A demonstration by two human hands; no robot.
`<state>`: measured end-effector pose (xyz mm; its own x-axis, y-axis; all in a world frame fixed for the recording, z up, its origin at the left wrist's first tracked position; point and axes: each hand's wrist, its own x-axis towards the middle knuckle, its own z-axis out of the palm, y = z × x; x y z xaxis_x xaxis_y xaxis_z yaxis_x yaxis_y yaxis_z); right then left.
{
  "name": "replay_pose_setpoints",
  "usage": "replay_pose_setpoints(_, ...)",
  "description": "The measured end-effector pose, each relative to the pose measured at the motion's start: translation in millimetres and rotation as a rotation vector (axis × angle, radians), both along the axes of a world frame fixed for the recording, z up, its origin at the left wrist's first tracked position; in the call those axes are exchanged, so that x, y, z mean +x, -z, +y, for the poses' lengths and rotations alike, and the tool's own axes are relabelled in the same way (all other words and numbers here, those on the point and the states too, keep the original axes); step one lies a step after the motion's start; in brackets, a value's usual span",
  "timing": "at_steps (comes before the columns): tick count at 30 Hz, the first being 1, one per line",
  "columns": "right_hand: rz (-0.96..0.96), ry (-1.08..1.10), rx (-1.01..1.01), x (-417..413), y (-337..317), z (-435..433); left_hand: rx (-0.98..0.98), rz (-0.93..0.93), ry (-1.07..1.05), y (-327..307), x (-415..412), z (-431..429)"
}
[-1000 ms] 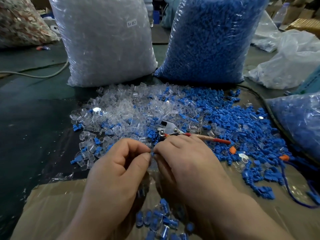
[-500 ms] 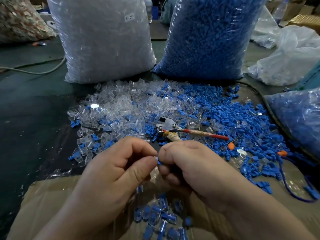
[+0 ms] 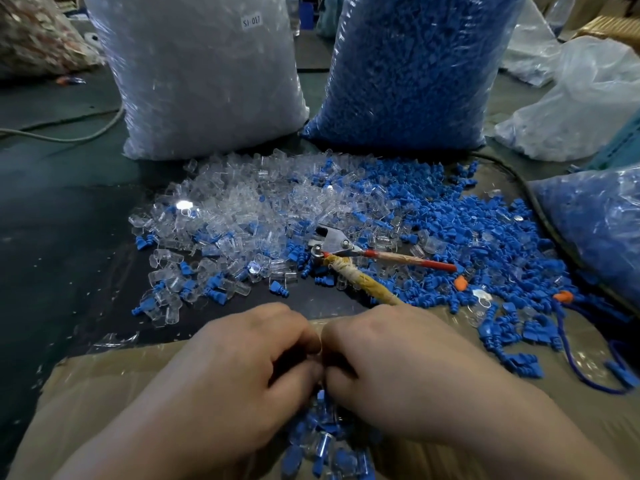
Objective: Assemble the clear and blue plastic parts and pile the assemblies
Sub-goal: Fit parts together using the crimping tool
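My left hand (image 3: 242,368) and my right hand (image 3: 391,368) meet knuckle to knuckle low in the middle of the view, fingers curled inward and fingertips pressed together. The small part pinched between them is almost wholly hidden. Directly under the hands lies a small pile of joined clear and blue assemblies (image 3: 325,445) on brown cardboard (image 3: 104,382). Beyond the hands spreads a loose heap of clear parts (image 3: 242,202), and to its right a loose heap of blue parts (image 3: 467,230).
Pliers with taped handles (image 3: 336,244) lie between the heaps. A big bag of clear parts (image 3: 201,74) and a big bag of blue parts (image 3: 408,64) stand behind. Another blue-filled bag (image 3: 599,230) sits at the right edge, with a blue cord (image 3: 568,351) beside it.
Both hands have dropped lower and nearer to me, over the pile of assemblies. The blue part seen between the fingertips before is now covered by the curled fingers.
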<state>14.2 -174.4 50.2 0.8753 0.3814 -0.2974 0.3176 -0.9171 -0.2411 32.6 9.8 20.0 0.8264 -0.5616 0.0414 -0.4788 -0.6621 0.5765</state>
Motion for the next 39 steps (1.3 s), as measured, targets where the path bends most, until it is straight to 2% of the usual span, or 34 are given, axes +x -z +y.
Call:
replay_pose_setpoints(2,-0.026,0.077,0.019,4,2,-3,-0.031,-0.045,-0.098,0,2,1)
replay_pose_setpoints(6,-0.224,0.217,0.125,13,11,-3,0.040,-0.190,-0.362,7,13,3)
replay_pose_setpoints(9,-0.324,0.209,0.017,22,23,4,0.223,-0.235,-0.458,11,20,3)
replay_pose_setpoints(12,-0.375,0.238,-0.070,30,31,10,0.304,-0.256,-0.430,16,22,-4)
replay_pose_setpoints(19,-0.367,0.229,-0.070,34,32,10,0.150,-0.191,-0.266,19,19,-3)
replay_pose_setpoints(23,-0.371,0.229,-0.036,33,34,9,0.076,-0.198,-0.411,15,20,3)
replay_pose_setpoints(26,-0.407,0.234,-0.024,32,37,8,0.165,-0.244,-0.530,10,20,11)
replay_pose_setpoints(31,-0.412,0.250,0.000,32,37,9,0.271,-0.215,-0.428,11,14,0)
replay_pose_setpoints(39,-0.417,0.325,0.171,32,31,3,0.103,-0.182,-0.455,12,14,-2)
